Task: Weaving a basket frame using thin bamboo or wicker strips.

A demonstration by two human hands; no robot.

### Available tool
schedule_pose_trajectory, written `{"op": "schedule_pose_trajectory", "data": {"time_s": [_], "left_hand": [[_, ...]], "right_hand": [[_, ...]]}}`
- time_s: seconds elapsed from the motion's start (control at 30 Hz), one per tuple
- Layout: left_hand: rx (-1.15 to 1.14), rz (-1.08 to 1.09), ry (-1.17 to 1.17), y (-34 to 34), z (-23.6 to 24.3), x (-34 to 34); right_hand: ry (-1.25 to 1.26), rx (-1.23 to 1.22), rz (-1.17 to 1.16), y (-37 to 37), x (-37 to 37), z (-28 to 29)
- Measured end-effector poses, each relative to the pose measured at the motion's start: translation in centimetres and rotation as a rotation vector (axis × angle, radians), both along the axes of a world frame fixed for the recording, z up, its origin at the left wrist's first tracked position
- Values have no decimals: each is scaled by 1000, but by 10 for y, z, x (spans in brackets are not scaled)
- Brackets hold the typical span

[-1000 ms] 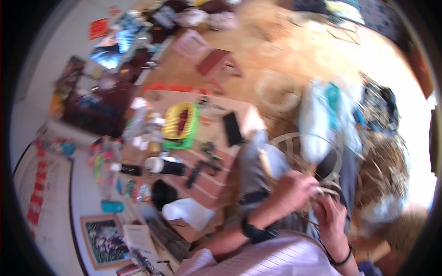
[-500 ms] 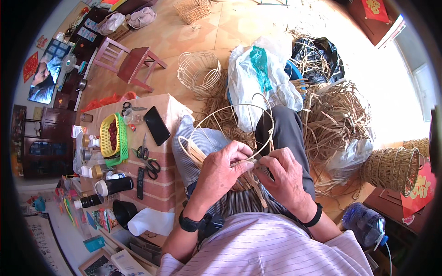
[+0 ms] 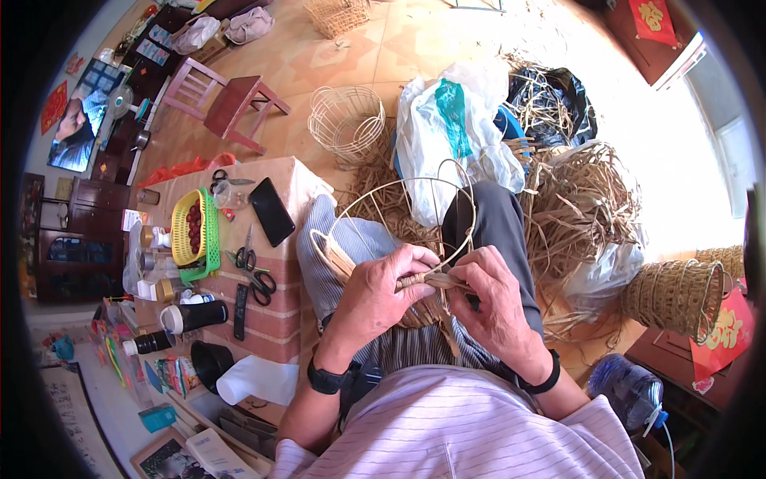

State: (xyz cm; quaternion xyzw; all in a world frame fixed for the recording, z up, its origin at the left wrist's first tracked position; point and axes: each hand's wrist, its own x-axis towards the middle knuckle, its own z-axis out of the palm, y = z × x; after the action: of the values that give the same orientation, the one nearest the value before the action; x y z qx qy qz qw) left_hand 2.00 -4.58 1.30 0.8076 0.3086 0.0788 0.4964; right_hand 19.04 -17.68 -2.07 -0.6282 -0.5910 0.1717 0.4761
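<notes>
A round basket frame [image 3: 349,209] of pale thin rods rests in my lap, part of its lower side woven with dried strips. My left hand [image 3: 377,294] is closed on its near rim, thumb and fingers pinching beside a short stretch wrapped in strip. Just right of that wrapping, my right hand [image 3: 488,297] pinches a flat dried leaf strip [image 3: 445,281] against the rim. Loose strip ends hang below, between the hands. My fingers hide part of the near rim.
On the left, a cloth-covered table [image 3: 275,275] bears scissors [image 3: 261,286], a black phone [image 3: 272,212] and a yellow basket [image 3: 188,227] of red fruit. Ahead lie a bare wire basket frame [image 3: 345,120], a white plastic bag [image 3: 431,144] and piled dried leaves [image 3: 586,191]. A woven basket [image 3: 669,297] lies at right.
The right hand has shifted slightly away from the left fingertips, baring the wrapped stretch of rim and the flat strip between them. The basket frame stays nearly in place.
</notes>
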Motion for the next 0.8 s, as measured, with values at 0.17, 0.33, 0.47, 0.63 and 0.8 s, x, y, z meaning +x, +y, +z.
{"op": "schedule_pose_trajectory", "data": {"time_s": [0.17, 0.33, 0.47, 0.63, 0.8], "left_hand": [[48, 33, -23, -3, -6, -6], [176, 25, -101, -6, -14, -5], [119, 70, -55, -5, -12, 0], [38, 100, -69, -4, -10, 1], [-67, 115, 2, -5, -1, 8]], "right_hand": [[13, -138, 219, 0, 13, 11], [1169, -645, 353, 0, 35, 28], [1749, 33, 282, 8, 69, 21], [920, -411, 97, -9, 64, -6], [329, -494, 550, -17, 28, -7]]}}
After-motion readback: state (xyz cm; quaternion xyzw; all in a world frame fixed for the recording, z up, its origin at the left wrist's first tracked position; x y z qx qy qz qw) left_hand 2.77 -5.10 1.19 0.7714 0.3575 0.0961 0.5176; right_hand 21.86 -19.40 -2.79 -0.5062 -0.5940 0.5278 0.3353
